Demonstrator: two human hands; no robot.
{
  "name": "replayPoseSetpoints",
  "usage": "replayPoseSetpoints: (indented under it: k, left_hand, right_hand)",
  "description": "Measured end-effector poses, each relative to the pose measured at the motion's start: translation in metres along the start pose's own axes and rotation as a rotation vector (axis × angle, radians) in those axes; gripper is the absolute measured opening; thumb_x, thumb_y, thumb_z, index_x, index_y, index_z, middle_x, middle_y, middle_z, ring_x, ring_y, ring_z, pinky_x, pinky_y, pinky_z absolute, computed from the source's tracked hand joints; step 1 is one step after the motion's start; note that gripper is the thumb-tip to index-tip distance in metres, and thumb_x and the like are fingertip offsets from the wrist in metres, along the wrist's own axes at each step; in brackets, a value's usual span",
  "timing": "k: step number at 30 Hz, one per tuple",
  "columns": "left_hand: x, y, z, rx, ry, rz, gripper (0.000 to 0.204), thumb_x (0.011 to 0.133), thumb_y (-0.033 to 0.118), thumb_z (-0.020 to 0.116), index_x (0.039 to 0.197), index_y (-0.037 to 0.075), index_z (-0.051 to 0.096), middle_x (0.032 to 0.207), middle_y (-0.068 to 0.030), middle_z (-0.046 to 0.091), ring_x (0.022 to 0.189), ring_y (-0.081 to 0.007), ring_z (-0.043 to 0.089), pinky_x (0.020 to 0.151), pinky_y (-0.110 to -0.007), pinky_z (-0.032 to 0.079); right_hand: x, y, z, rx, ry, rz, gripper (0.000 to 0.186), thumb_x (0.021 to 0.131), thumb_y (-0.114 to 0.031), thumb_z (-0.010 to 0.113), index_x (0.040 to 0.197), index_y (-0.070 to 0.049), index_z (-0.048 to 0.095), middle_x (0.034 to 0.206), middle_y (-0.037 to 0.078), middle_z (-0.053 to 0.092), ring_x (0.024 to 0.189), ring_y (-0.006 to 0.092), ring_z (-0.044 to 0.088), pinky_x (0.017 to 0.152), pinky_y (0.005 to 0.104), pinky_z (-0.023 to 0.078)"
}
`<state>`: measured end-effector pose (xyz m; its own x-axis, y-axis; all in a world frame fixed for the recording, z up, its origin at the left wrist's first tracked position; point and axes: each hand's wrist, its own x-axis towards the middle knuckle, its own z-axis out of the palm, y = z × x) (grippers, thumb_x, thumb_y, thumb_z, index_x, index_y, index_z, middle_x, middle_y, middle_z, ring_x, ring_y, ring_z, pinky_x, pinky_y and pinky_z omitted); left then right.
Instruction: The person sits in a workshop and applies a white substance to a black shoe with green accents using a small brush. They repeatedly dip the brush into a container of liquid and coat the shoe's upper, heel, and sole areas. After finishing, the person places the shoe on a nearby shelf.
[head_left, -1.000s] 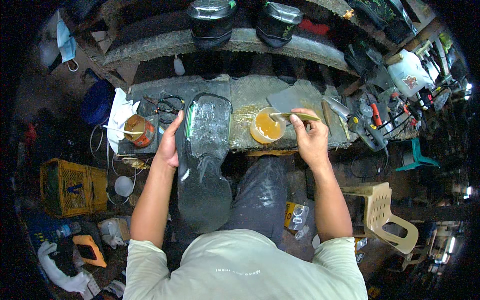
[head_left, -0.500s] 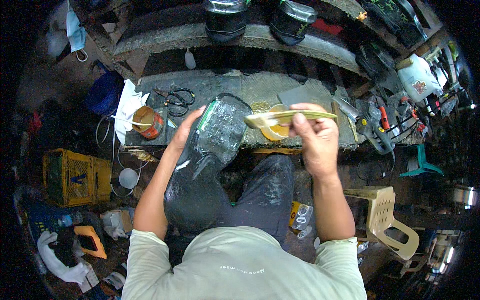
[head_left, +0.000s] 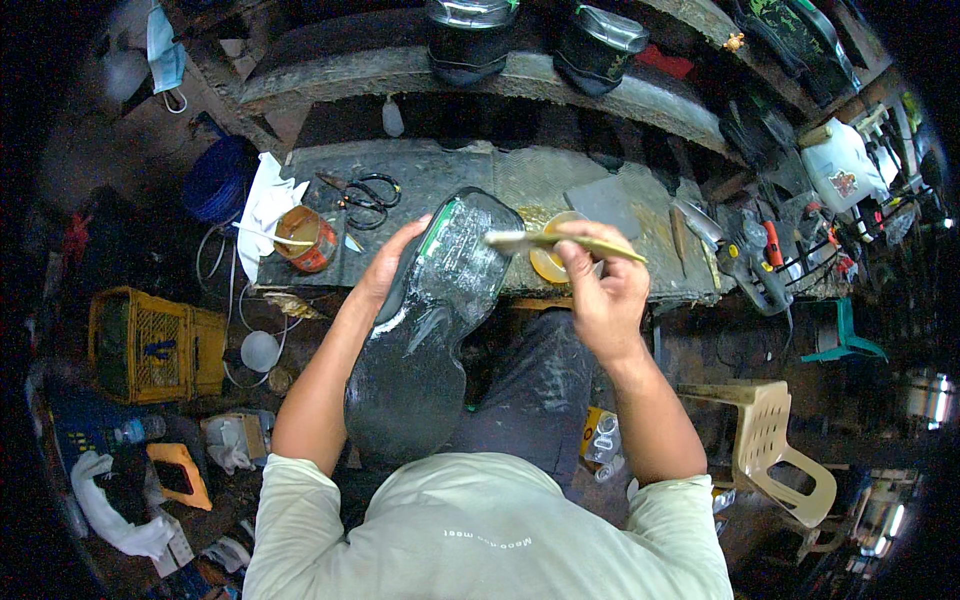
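My left hand (head_left: 394,262) grips the left edge of a black boot (head_left: 408,385), tilted over my lap with its underside up. White smears and a green strip mark that underside, beside the hand. In my right hand (head_left: 610,290), thumb and fingers close on the slim handle of a brush (head_left: 575,242). Its pale bristle end is over the right part of the boot's underside; whether it touches I cannot tell. Partly behind the right hand, a bowl (head_left: 548,265) with yellowish liquid stands on the workbench (head_left: 400,160).
An orange-red tin (head_left: 318,250) with a stick in it and black-handled scissors (head_left: 368,198) are on the bench's left part. Tools, including a heat gun (head_left: 762,280), lie at the right. Boots (head_left: 470,45) stand on the shelf above. A beige plastic chair (head_left: 765,420) is at the right.
My right hand and the brush have moved left, bringing the bristles over the boot's underside. The boot has shifted slightly right and turned a little in my left hand.
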<state>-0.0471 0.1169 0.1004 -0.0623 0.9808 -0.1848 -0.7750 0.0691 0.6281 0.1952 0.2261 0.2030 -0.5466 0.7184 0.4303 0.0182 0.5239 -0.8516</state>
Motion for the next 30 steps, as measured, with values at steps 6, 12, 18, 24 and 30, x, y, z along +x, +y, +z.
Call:
replayPoseSetpoints:
  k: [6,12,18,24,30]
  left_hand:
    - [-0.004,-0.001,0.014,0.17,0.147,0.079,0.046,0.106,0.036,0.048,0.131,-0.001,0.062,0.119,-0.0154,0.072,0.102,-0.0238,0.074,0.091,-0.04,0.061]
    - [-0.004,-0.003,0.021,0.137,0.279,0.063,0.042,0.105,0.035,0.052,0.127,0.001,0.064,0.112,-0.0154,0.074,0.093,-0.0223,0.075,0.082,-0.038,0.063]
    - [-0.004,-0.003,0.016,-0.097,0.096,-0.02,0.043,0.105,0.039,0.053,0.119,0.001,0.068,0.105,-0.0149,0.076,0.084,-0.0237,0.076,0.079,-0.04,0.064]
    - [-0.005,-0.001,0.018,-0.067,0.118,-0.061,0.046,0.105,0.041,0.052,0.119,0.0,0.068,0.105,-0.0155,0.076,0.085,-0.0245,0.076,0.079,-0.042,0.064]
    - [-0.011,0.0,0.02,0.08,0.21,0.025,0.047,0.105,0.04,0.052,0.123,-0.001,0.067,0.108,-0.0166,0.076,0.089,-0.0254,0.076,0.082,-0.041,0.063]
  right_hand:
    - [-0.005,-0.009,0.007,0.032,-0.18,-0.116,0.019,0.099,-0.014,0.069,0.107,0.003,0.071,0.1,0.01,0.072,0.094,0.0165,0.067,0.084,0.0295,0.053]
    - [0.002,-0.008,0.011,-0.074,-0.133,-0.437,0.017,0.088,-0.003,0.073,0.103,-0.007,0.076,0.094,0.011,0.075,0.083,0.0271,0.066,0.079,0.0359,0.046]
    - [0.0,-0.008,0.009,-0.093,-0.084,-0.359,0.021,0.083,0.005,0.076,0.101,-0.006,0.076,0.094,0.007,0.076,0.081,0.0209,0.065,0.081,0.0326,0.044]
    - [0.005,0.004,0.008,-0.079,-0.087,-0.393,0.021,0.084,0.002,0.072,0.102,-0.009,0.076,0.095,0.007,0.075,0.083,0.0238,0.064,0.079,0.0348,0.044]
    - [-0.004,0.006,0.0,-0.301,-0.095,-0.584,0.031,0.079,0.005,0.07,0.105,-0.012,0.074,0.093,0.004,0.075,0.077,0.0222,0.064,0.073,0.0364,0.038]
